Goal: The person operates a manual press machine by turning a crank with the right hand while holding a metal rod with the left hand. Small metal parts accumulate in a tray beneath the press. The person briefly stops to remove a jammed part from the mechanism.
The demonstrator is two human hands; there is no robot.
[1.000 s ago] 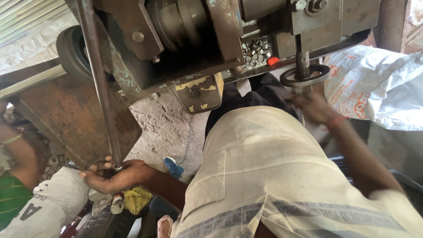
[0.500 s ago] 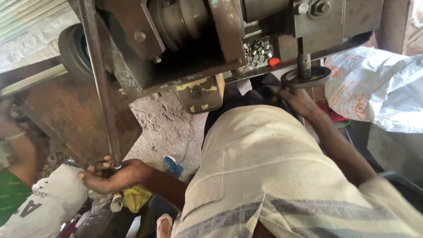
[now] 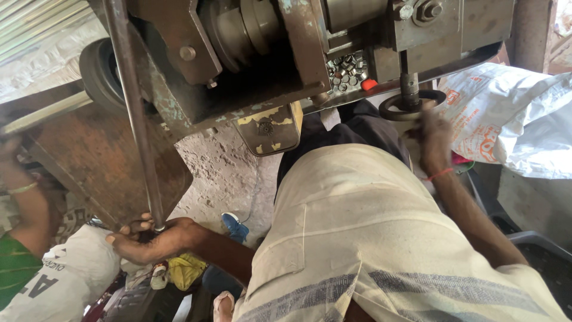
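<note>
**shopfloor_dan:** Head view looks straight down at a big worn metal press machine (image 3: 256, 65), paint flaking off, with the person's pale shirt filling the bottom half. A long steel lever rod (image 3: 134, 113) runs down its left side to the left hand (image 3: 152, 238). On the right a dark round die ring (image 3: 411, 106) sits under a vertical spindle (image 3: 409, 83), and the right hand (image 3: 434, 134) is up at it. White printed sacks (image 3: 512, 119) lie off to the right, and someone else's arm (image 3: 27, 203) with a bangle shows at the far left.

**rivet_ray:** How I'd judge it: keep the pull on the rod smooth and low, and keep the other hand at the rim of the ring, never under the spindle. Don't pull while anything is in the gap.

**shopfloor_dan:** Fingers on the left are curled tight around the bottom end of the rod, a full wrap, thumb over.

**rivet_ray:** And the right?

**shopfloor_dan:** Blurred. It's touching the near edge of the ring, but I can't tell how far the fingers are spread or whether they pinch anything. Smallest bits: a tray of little metal nuts (image 3: 345, 68) with a red knob (image 3: 369, 84) just beside it.
</note>
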